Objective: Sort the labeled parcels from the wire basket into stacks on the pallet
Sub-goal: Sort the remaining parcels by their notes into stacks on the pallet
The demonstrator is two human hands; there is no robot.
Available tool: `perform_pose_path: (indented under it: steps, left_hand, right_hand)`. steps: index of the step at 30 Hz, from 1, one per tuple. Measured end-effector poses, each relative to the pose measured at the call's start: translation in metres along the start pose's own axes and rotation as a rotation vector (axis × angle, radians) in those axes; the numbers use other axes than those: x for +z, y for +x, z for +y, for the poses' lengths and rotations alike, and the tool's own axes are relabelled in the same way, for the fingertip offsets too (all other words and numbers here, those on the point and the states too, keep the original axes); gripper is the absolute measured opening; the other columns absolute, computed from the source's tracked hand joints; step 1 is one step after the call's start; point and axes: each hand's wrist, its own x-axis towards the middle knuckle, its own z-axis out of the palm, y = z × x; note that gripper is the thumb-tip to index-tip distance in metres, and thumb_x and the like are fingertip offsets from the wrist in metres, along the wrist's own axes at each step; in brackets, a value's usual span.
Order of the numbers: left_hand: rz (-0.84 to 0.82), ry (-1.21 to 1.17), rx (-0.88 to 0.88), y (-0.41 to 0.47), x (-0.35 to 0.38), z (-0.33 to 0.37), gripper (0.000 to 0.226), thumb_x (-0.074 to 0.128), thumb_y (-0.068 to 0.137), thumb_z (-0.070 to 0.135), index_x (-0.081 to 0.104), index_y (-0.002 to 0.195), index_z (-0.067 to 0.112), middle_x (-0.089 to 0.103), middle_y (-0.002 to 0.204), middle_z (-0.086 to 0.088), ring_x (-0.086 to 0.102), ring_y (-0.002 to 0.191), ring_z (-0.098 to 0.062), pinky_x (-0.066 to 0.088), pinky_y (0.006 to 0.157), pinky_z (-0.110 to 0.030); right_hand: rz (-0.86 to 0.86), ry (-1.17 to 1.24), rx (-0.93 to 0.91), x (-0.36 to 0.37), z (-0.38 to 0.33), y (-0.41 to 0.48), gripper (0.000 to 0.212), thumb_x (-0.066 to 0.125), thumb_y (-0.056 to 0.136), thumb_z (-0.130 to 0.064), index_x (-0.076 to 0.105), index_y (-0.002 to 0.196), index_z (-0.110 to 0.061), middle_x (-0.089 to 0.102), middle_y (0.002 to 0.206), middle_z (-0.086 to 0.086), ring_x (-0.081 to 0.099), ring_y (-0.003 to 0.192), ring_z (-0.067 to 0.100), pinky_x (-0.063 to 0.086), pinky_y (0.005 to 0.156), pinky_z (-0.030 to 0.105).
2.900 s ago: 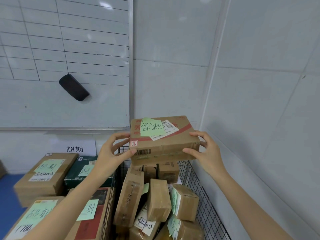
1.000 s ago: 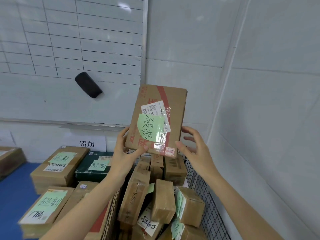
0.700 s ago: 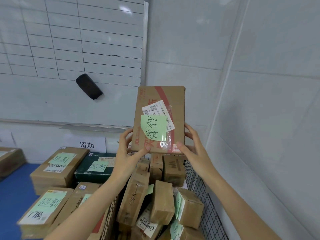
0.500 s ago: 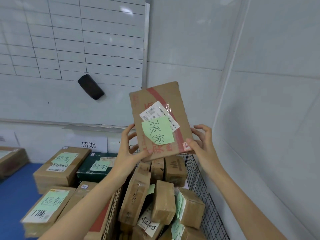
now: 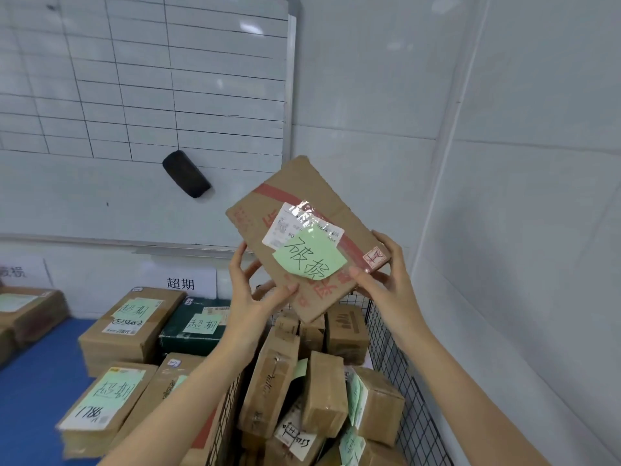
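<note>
Many parcels (image 5: 275,375) crowd the basket (image 5: 423,432) below. Above it, the left hand (image 5: 253,297) and right hand (image 5: 389,284) grip one tilted box (image 5: 302,183) by its lower edges, fingers curled round it, its green note (image 5: 309,260) facing the camera. To do this well: read the note, keep both grips firm, and match it to a wall sign. Beyond, on the left, stacks (image 5: 131,324) sit under a sign (image 5: 181,283) whose characters seem to differ from the note's, so this box likely belongs elsewhere.

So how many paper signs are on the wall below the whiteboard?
2: the middle sign above the dark green box, and the left sign at the frame's edge, cut off. Others may be hidden.
</note>
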Motion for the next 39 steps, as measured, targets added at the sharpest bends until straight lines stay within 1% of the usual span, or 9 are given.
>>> perform_pose_path:
  steps: [9, 17, 22, 24, 27, 30, 32, 36, 39]
  left_hand:
    - [0.036, -0.1, -0.096, 0.024, -0.045, 0.02, 0.086, 0.083, 0.059, 0.041, 0.043, 0.135, 0.044, 0.06, 0.13, -0.005, 0.063, 0.117, -0.025, 0.058, 0.086, -0.046]
    - [0.105, -0.01, -0.076, -0.012, -0.053, 0.019, 0.072, 0.084, 0.056, 0.042, 0.052, 0.12, 0.028, 0.059, 0.128, -0.013, 0.07, 0.101, -0.023, 0.059, 0.082, -0.032]
    - [0.177, 0.087, -0.038, -0.036, -0.073, 0.028, 0.063, 0.084, 0.065, 0.038, 0.051, 0.119, 0.036, 0.063, 0.126, -0.003, 0.069, 0.106, -0.021, 0.057, 0.087, -0.036]
    - [0.226, 0.123, -0.035, -0.047, -0.085, 0.034, 0.064, 0.084, 0.066, 0.038, 0.05, 0.12, 0.036, 0.065, 0.123, 0.003, 0.068, 0.107, -0.02, 0.056, 0.088, -0.038]
    - [0.286, 0.178, -0.044, -0.069, -0.101, 0.043, 0.061, 0.082, 0.076, 0.031, 0.047, 0.127, 0.031, 0.064, 0.121, 0.005, 0.07, 0.103, -0.02, 0.057, 0.083, -0.034]
    - [0.379, 0.246, -0.056, -0.09, -0.128, 0.054, 0.056, 0.074, 0.081, 0.022, 0.046, 0.128, 0.029, 0.06, 0.123, 0.001, 0.072, 0.095, -0.016, 0.058, 0.073, -0.025]
    - [0.428, 0.298, -0.055, -0.101, -0.148, 0.066, 0.056, 0.074, 0.079, 0.028, 0.045, 0.127, 0.032, 0.06, 0.124, 0.0, 0.072, 0.094, -0.015, 0.058, 0.08, -0.031]
    - [0.481, 0.367, -0.029, -0.12, -0.189, 0.09, 0.053, 0.076, 0.081, 0.034, 0.045, 0.124, 0.041, 0.061, 0.125, 0.001, 0.069, 0.095, -0.003, 0.056, 0.083, -0.03]
    - [0.525, 0.391, -0.024, -0.135, -0.226, 0.105, 0.055, 0.08, 0.072, 0.051, 0.047, 0.116, 0.054, 0.064, 0.125, 0.003, 0.067, 0.104, -0.007, 0.051, 0.093, -0.036]
  right_hand:
    - [0.05, 0.118, 0.023, -0.019, -0.002, -0.003, 0.074, 0.081, 0.06, -0.057, 0.043, 0.124, -0.059, 0.051, 0.136, -0.016, 0.062, 0.113, 0.016, 0.054, 0.095, 0.05]
    - [0.142, 0.218, -0.062, 0.004, -0.003, -0.01, 0.054, 0.076, 0.08, -0.044, 0.045, 0.123, -0.045, 0.05, 0.138, -0.019, 0.054, 0.128, 0.017, 0.057, 0.087, 0.033]
    - [-0.056, 0.088, -0.012, 0.031, 0.0, -0.01, 0.083, 0.076, 0.078, -0.053, 0.025, 0.142, -0.064, 0.045, 0.146, -0.023, 0.05, 0.131, 0.014, 0.05, 0.101, 0.053]
    - [-0.158, 0.01, -0.006, 0.044, -0.004, -0.012, 0.096, 0.076, 0.073, -0.047, 0.01, 0.138, -0.073, 0.045, 0.146, -0.023, 0.047, 0.131, 0.011, 0.045, 0.107, 0.048]
    - [-0.291, -0.038, -0.028, 0.064, -0.009, -0.015, 0.108, 0.079, 0.075, -0.034, 0.0, 0.14, -0.068, 0.038, 0.141, -0.035, 0.04, 0.131, 0.004, 0.039, 0.105, 0.038]
    - [-0.386, -0.034, -0.056, 0.093, -0.014, -0.018, 0.112, 0.08, 0.067, -0.041, 0.004, 0.149, -0.052, 0.031, 0.155, -0.024, 0.038, 0.137, 0.005, 0.039, 0.113, 0.045]
    - [-0.437, -0.012, -0.067, 0.116, -0.021, -0.019, 0.106, 0.08, 0.065, -0.043, 0.011, 0.144, -0.047, 0.032, 0.148, -0.031, 0.037, 0.137, 0.003, 0.038, 0.114, 0.045]
    - [-0.526, 0.015, -0.112, 0.162, -0.043, -0.02, 0.098, 0.078, 0.067, -0.042, 0.013, 0.14, -0.051, 0.026, 0.133, -0.045, 0.036, 0.134, 0.001, 0.039, 0.108, 0.034]
    - [-0.601, -0.018, -0.175, 0.201, -0.06, -0.019, 0.099, 0.077, 0.075, -0.039, 0.012, 0.149, -0.047, 0.024, 0.132, -0.047, 0.037, 0.12, -0.023, 0.037, 0.096, 0.008]
